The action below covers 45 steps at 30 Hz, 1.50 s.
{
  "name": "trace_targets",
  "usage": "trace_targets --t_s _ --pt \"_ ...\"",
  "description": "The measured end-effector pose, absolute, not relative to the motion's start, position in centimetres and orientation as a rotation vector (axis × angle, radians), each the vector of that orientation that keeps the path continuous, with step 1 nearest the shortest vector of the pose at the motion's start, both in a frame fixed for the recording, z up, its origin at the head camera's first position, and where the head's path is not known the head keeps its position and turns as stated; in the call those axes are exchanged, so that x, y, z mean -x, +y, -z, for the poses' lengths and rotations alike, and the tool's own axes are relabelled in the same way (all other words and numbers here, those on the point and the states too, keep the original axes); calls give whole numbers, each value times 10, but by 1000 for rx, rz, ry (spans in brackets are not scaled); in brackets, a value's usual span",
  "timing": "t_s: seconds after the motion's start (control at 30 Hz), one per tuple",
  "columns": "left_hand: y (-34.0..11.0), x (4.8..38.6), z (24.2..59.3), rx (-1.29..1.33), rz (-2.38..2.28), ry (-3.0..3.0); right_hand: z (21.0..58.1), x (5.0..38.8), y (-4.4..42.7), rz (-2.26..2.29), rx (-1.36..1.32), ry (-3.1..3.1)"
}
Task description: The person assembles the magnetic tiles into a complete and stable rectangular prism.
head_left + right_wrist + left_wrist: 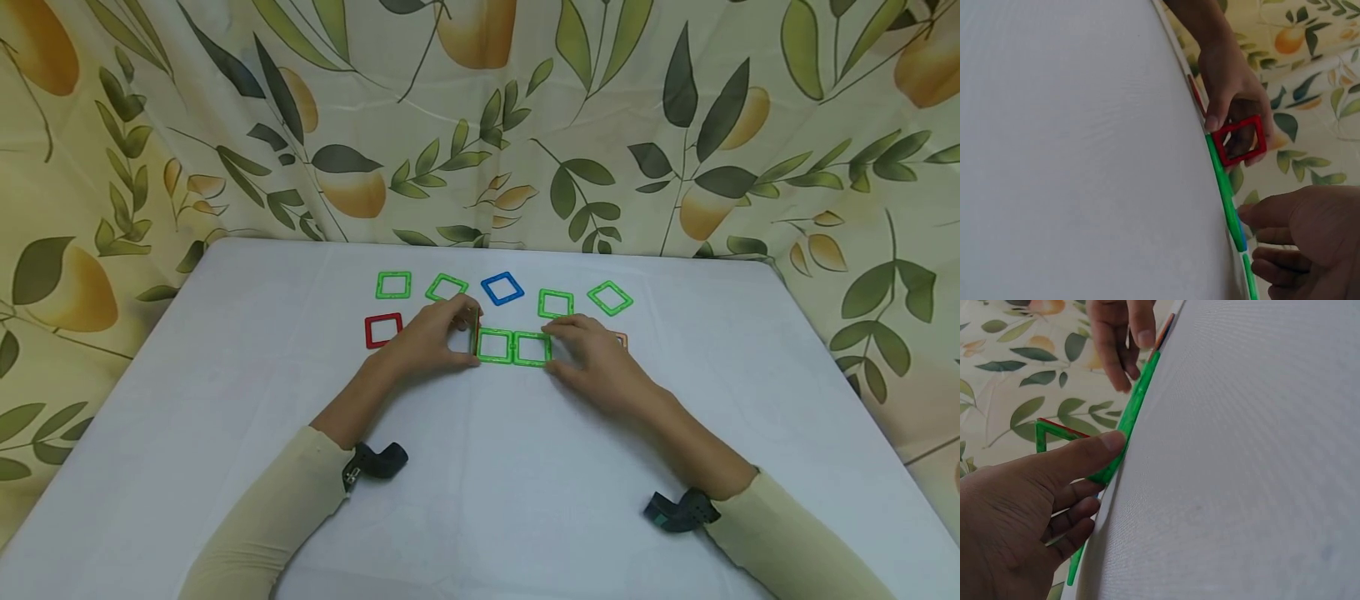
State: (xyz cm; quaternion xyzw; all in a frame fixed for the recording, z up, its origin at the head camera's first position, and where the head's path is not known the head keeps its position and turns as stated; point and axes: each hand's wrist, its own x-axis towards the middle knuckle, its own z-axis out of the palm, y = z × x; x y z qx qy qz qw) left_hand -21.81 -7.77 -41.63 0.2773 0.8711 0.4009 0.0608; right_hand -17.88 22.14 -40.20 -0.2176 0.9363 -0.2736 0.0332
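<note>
Two green square frames (513,347) lie flat side by side, edges touching, in the middle of the table. At their left end my left hand (431,337) pinches a red square frame (1260,134) standing upright. A green frame (1040,434) shows against its other side in the left wrist view. My right hand (600,367) rests at the right end of the flat pair, thumb and fingertips by its corners, fingers relaxed. The right wrist view shows the left thumb low by the table and the right fingers close to the green edge.
Behind lie loose square frames: green (393,285), another green (429,292), blue (502,288), and more green (556,303) towards the right. A red frame (370,332) lies left, partly behind my left hand. An orange frame (622,340) peeks out behind my right hand. Patterned cloth hangs behind.
</note>
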Motion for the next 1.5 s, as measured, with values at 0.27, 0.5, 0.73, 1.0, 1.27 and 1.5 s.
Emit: trace_targets --t_s 0.27,0.5,0.73,1.0,1.27,1.5 --pt "-79 218 416 -816 -1224 2626 387 184 233 743 577 2895" --pt "-79 218 417 -831 -1236 2627 380 185 242 684 558 2904" --pt "-79 218 416 -841 -1244 2623 375 186 248 633 548 2875" --pt "-79 219 417 -830 -1236 2620 372 189 258 610 556 2864" --pt "-79 218 417 -821 -1237 2622 370 192 264 553 590 2872" --pt "-79 218 417 -822 -1243 2622 370 196 268 508 519 2859"
